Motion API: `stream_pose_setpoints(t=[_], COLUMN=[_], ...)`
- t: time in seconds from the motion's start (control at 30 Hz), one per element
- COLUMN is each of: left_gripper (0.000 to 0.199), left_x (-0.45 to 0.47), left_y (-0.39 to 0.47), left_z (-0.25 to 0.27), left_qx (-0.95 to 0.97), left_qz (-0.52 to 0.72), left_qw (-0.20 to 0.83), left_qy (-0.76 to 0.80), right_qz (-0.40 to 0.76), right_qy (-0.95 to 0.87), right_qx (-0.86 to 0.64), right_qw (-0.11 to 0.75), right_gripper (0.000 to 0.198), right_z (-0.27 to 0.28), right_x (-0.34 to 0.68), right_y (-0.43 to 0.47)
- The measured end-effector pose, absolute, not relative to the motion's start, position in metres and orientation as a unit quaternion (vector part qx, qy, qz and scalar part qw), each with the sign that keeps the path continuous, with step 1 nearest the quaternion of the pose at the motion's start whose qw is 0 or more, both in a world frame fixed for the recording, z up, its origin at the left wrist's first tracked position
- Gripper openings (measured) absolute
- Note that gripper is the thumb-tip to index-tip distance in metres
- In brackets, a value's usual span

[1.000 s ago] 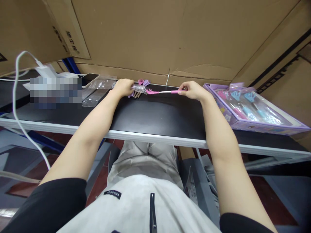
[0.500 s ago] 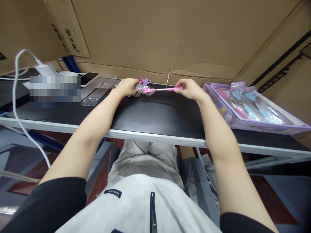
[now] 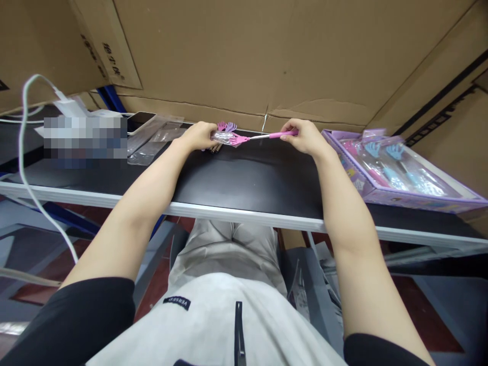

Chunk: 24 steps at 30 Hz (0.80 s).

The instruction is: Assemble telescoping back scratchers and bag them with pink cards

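Note:
My right hand pinches the pink handle of a back scratcher. Its thin metal rod points left and ends in a pink hand-shaped head, which is at the mouth of a clear plastic sleeve. My left hand is closed on the other end of that sleeve, its fingertips partly hidden. Just behind and beneath the sleeve lie more back scratchers with pink and purple heads; their rods are mostly covered by my left hand.
On the right stands a purple display box with wrapped pink and blue back scratchers. Flat clear bags, a phone and a white charger with cable are on the left. Cardboard walls the black table at the back.
My right hand has moved slightly right with the back scratcher. The pink head has slid right, from inside the sleeve to its mouth. My left hand has stayed put.

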State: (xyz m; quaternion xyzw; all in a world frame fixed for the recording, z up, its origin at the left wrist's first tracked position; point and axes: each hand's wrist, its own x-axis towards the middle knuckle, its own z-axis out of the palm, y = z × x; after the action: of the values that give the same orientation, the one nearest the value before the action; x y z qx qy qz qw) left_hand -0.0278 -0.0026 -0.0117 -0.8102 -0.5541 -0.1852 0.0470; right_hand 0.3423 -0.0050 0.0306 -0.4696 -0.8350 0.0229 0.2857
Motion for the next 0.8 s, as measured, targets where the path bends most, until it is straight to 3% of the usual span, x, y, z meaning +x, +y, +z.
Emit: stream_pose_setpoints(t=[0.8], left_gripper=[0.025], left_x=[0.001], left_y=[-0.024], left_z=[0.002], left_qx=[-0.823], left_qz=[-0.133], left_qw=[0.059], left_qy=[-0.549], right_qz=[0.101], right_qy=[-0.857], right_qx=[-0.433], right_qw=[0.261], right_gripper=[0.025], right_z=[0.012], right_x=[0.295], right_y=[-0.022])
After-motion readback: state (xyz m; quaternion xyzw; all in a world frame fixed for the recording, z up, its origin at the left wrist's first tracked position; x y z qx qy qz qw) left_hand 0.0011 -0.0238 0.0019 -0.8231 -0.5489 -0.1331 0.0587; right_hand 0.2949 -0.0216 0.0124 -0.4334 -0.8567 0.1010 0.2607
